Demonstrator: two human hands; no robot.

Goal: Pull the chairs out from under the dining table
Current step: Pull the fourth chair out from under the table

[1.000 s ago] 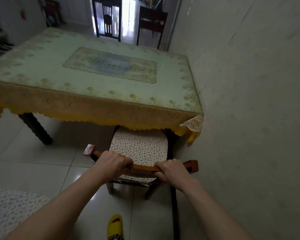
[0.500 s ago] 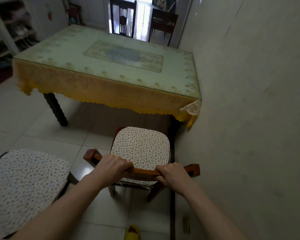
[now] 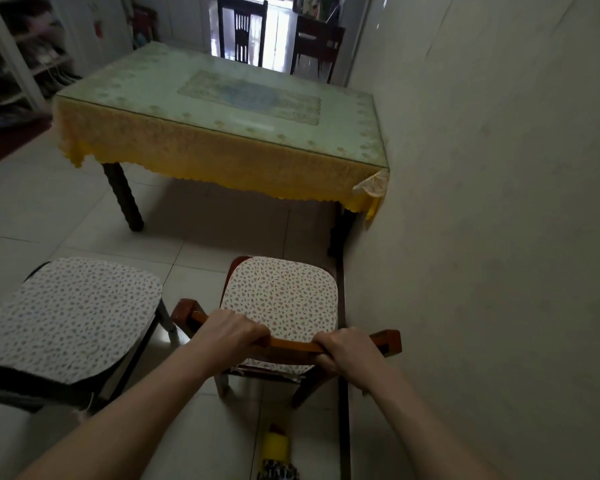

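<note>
I find no text, label, brand, number or sign that I can read anywhere in my view; the small red mark on the white door (image 3: 99,29) at about ten o'clock is too blurred.

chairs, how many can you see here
4. A red-brown wooden chair by the wall, both hands on its backrest; a dark chair with a speckled cushion on its left; two dark wooden chairs beyond the table. Others may be hidden.

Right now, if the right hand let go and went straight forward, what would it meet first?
Probably the chair's floral seat cushion, just beyond the right hand; past that, open floor before the table's yellow tablecloth. Depth is uncertain.
</note>
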